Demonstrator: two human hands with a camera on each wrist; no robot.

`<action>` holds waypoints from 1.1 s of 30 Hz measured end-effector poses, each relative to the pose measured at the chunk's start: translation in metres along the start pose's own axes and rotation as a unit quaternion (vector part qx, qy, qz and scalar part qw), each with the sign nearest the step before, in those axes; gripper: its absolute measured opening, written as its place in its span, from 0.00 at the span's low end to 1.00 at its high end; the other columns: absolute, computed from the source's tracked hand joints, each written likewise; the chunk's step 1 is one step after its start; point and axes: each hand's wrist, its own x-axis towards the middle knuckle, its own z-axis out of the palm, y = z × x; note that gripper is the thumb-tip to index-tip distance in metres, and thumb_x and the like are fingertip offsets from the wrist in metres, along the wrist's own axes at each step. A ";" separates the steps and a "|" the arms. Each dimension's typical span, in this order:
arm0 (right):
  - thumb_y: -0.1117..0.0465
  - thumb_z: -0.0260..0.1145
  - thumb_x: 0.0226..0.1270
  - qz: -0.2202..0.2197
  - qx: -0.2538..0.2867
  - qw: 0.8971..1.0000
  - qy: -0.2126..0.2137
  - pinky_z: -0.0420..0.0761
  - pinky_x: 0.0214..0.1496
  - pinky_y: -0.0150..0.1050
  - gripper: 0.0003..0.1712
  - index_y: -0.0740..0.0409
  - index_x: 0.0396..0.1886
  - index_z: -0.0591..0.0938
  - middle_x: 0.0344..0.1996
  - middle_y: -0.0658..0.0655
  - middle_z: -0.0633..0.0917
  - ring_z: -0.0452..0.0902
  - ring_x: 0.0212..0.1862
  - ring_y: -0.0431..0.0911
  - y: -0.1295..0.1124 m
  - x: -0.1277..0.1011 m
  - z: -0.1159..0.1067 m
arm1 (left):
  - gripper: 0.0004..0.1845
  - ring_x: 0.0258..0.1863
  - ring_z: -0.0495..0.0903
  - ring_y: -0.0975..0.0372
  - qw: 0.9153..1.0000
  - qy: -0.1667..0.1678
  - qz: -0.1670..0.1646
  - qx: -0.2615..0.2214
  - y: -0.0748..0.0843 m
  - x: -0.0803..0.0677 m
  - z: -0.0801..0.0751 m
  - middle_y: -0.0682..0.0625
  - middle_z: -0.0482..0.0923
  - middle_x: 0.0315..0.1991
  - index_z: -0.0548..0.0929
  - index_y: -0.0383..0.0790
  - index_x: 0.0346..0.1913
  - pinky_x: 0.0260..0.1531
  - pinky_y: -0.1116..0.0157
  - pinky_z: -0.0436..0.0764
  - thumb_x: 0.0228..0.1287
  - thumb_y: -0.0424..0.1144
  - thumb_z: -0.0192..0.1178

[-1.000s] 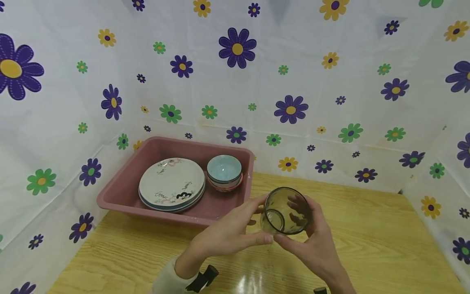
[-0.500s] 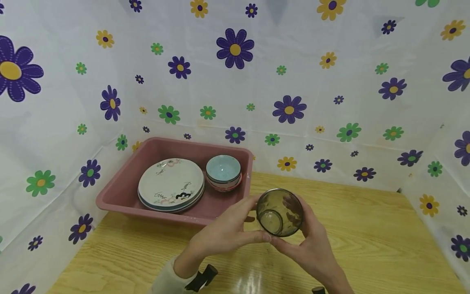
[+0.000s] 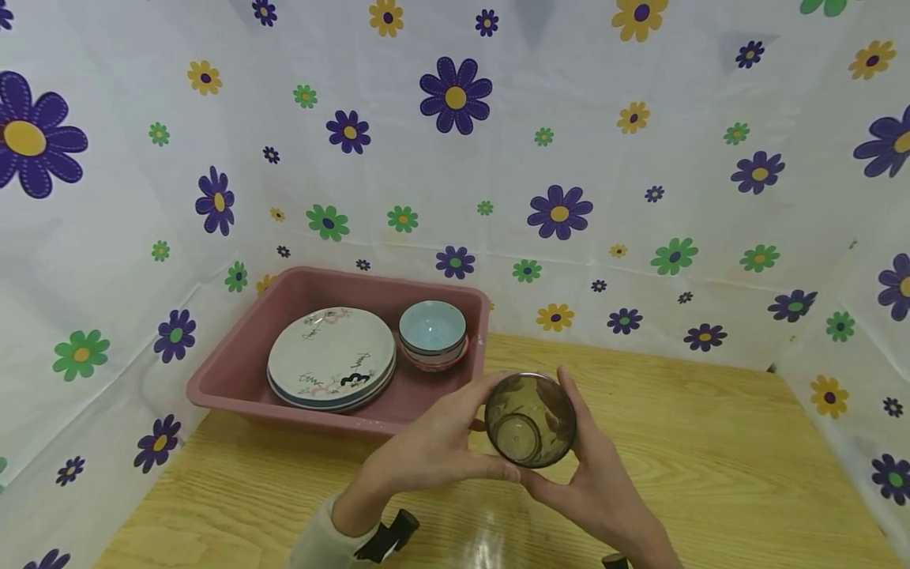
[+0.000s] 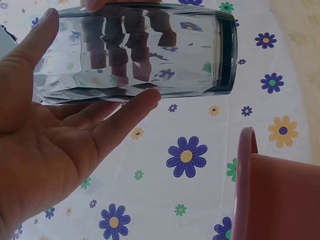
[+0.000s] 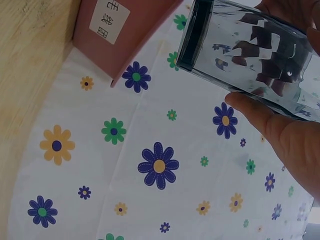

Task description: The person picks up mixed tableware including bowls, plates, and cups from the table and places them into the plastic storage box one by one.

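Both hands hold one smoky grey drinking glass above the wooden table, clear of its surface. The glass is tipped on its side, with its open mouth turned toward the head camera and its base visible through the opening.

The left hand grips the glass from its own side: the thumb lies over the upper wall and the fingers curve along the underside, as the left wrist view confirms. The right hand grips from the opposite side, with the thumb against the lower wall and the fingers wrapped behind the glass, showing darkly through it. The two hands meet just beneath the glass.

Beyond the left hand, near its fingertips, stands a pink plastic tub. Inside it lies a stack of patterned plates, and beside the plates, on the side nearer the glass, a stack of pale blue bowls. A flower-printed sheet hangs behind and to both sides of the table.
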 end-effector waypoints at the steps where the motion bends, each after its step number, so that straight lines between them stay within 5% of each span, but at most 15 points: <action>1: 0.77 0.77 0.46 -0.002 0.000 1.000 -0.001 0.78 0.58 0.35 0.70 0.50 0.81 0.43 0.70 0.66 0.68 0.71 0.64 0.61 0.000 0.000 0.000 | 0.49 0.61 0.74 0.56 1.000 0.000 0.001 0.000 0.000 0.000 0.000 0.50 0.69 0.67 0.60 0.53 0.74 0.55 0.62 0.79 0.51 0.44 0.77; 8: 0.78 0.77 0.45 -0.015 0.002 1.000 0.002 0.80 0.58 0.40 0.70 0.51 0.81 0.44 0.69 0.65 0.69 0.71 0.63 0.60 0.001 0.003 0.000 | 0.49 0.60 0.75 0.56 1.000 0.011 0.004 0.008 0.001 0.000 -0.002 0.53 0.70 0.66 0.60 0.57 0.73 0.52 0.64 0.80 0.51 0.44 0.77; 14: 0.75 0.77 0.48 0.006 0.013 1.000 -0.004 0.81 0.56 0.45 0.68 0.47 0.81 0.46 0.69 0.62 0.69 0.72 0.64 0.58 -0.001 0.005 0.001 | 0.48 0.56 0.76 0.55 1.000 0.018 0.018 0.010 0.001 -0.001 -0.003 0.51 0.71 0.65 0.61 0.50 0.74 0.48 0.66 0.81 0.51 0.42 0.77; 20: 0.71 0.77 0.52 -0.004 0.011 1.000 -0.002 0.78 0.60 0.44 0.63 0.48 0.80 0.49 0.69 0.59 0.69 0.70 0.65 0.56 -0.002 0.010 0.002 | 0.48 0.57 0.77 0.53 0.999 0.029 0.038 -0.016 -0.001 -0.001 -0.007 0.49 0.71 0.65 0.61 0.49 0.74 0.50 0.59 0.82 0.52 0.41 0.76; 26: 0.69 0.75 0.57 0.007 0.009 1.000 -0.013 0.75 0.63 0.50 0.55 0.47 0.78 0.54 0.71 0.55 0.69 0.68 0.69 0.53 0.001 0.014 0.006 | 0.48 0.56 0.79 0.53 0.998 0.057 0.019 -0.026 0.001 -0.007 -0.012 0.50 0.71 0.64 0.59 0.54 0.75 0.52 0.61 0.81 0.54 0.41 0.75; 33: 0.69 0.71 0.62 0.032 0.017 0.999 -0.023 0.75 0.64 0.51 0.48 0.43 0.77 0.58 0.69 0.52 0.70 0.69 0.68 0.51 0.010 0.016 0.012 | 0.50 0.57 0.79 0.57 0.994 0.103 0.019 -0.009 0.004 -0.014 -0.027 0.49 0.72 0.64 0.58 0.47 0.76 0.53 0.62 0.80 0.53 0.37 0.76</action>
